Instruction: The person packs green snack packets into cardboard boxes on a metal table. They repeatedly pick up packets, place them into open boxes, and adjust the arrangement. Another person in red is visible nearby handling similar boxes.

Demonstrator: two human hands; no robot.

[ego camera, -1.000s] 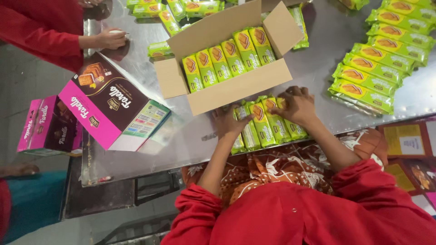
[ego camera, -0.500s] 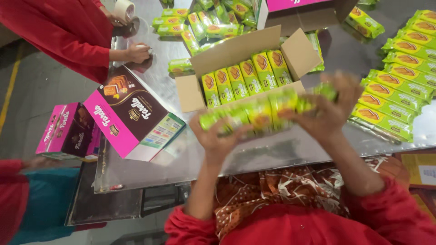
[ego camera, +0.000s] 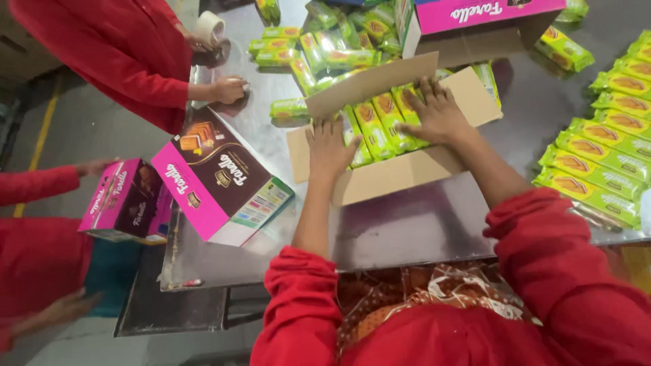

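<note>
Both your hands are inside the open cardboard carton (ego camera: 400, 173), which sits on the steel table (ego camera: 407, 230) right in front of you. Your left hand (ego camera: 330, 146) lies flat, fingers spread, on the near-left end of the row of green snack packets (ego camera: 380, 122) in the carton; it presses on them and grips nothing. Your right hand (ego camera: 437, 112) is also flat and spread, palm down on the packets at the far-right end of the same row. The packets lie side by side, slightly tilted, filling the carton between your two hands. The carton's flaps stand open: one rises at the far side, another hangs out to the right.

To your right, a neat line of loose green packets (ego camera: 597, 163) lies on the table, well apart from the carton. Beyond the carton a looser heap of packets (ego camera: 325, 47) spreads across the far side, next to a pink-topped box (ego camera: 475, 24).

To your left, a pink and brown printed box (ego camera: 217, 179) lies tilted on the table, near the carton but not touching it. A second pink box (ego camera: 125, 200) is just beyond the table edge, with another person's hand above it. A co-worker in a red sleeve (ego camera: 129, 54) rests a hand (ego camera: 229, 88) on the far-left part of the table, with a roll of tape (ego camera: 209, 27) just behind it
</note>
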